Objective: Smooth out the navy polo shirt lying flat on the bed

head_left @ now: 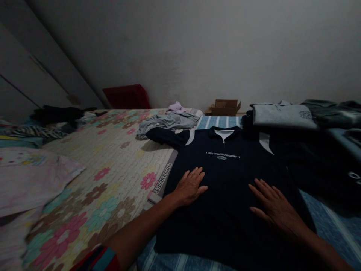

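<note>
A dark navy collared shirt point(225, 218) with a short front zip, white shoulder patches and small chest lettering lies spread out face up. Its collar points away from me, and one sleeve stretches out to the left. My left hand point(191, 187) rests flat on the left side of the shirt's front, fingers extended. On the right side, my right hand point(272, 203) lies flat on the cloth with its fingers slightly spread. Neither hand grips anything. The shirt's right sleeve blends into dark clothing and is hard to make out.
Beneath the shirt is a blue striped cloth point(335, 229), beside a flowered bedspread point(113, 180). Folded grey clothing point(282, 116) is stacked at right. Crumpled grey clothes point(169, 121), a cardboard box point(225, 108) and a red box point(126, 96) stand toward the wall. Pink clothing point(31, 177) lies left.
</note>
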{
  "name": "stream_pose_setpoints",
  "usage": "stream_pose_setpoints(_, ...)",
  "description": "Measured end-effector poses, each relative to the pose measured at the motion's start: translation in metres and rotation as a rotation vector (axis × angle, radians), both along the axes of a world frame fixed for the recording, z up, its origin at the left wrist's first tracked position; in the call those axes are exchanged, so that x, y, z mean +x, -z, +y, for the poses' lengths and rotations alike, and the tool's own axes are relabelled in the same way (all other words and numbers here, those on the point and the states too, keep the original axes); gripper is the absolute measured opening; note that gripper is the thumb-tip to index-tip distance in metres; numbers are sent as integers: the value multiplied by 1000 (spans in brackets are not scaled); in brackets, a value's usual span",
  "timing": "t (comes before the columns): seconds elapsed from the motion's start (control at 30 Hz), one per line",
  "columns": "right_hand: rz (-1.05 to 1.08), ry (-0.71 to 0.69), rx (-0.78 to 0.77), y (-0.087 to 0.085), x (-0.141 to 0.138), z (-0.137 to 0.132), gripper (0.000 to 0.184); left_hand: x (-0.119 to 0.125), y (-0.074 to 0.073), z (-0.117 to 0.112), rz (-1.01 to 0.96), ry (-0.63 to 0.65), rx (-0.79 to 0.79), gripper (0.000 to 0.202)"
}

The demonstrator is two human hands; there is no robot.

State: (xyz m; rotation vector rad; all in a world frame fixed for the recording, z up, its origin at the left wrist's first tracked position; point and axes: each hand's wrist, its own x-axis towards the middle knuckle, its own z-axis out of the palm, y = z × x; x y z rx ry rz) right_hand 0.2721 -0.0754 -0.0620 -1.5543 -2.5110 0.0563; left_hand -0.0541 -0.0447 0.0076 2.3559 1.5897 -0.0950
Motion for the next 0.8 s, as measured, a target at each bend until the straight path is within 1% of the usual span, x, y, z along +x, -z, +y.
stream_pose_setpoints(0.13,-40,-4,-17,-1,0,1,65,-1,-2,-2,-12,-2,2,57)
stream_pose_setpoints(0.2,-57,3,-33,-2,1,1,65,-6,-4,-3,-32,-15,37,54)
stream_pose_setpoints(0.3,-53,13,-34,-6,-2,-1,65,-22,-8,-8,-58,-99,173,47)
stream_pose_setpoints(0.4,-21,-39,-32,-21,-15,-2,62,-42,-8,-22,-74,-227,329,39)
stream_pose_setpoints(0.5,24,-139,-64,-45,-43,2,58,-55,-6,-42,-84,-374,417,33)
stream_pose_setpoints(0.6,35,-259,-148,-71,-81,13,54,-59,-6,-64,-139,-522,441,32)
stream_pose_setpoints(0.7,44,-357,-253,-88,-119,28,53,-59,-10,-82,-231,-668,355,36)
stream_pose_setpoints(0.8,86,-427,-311,-89,-151,40,54,-60,-15,-93,-351,-812,234,41)
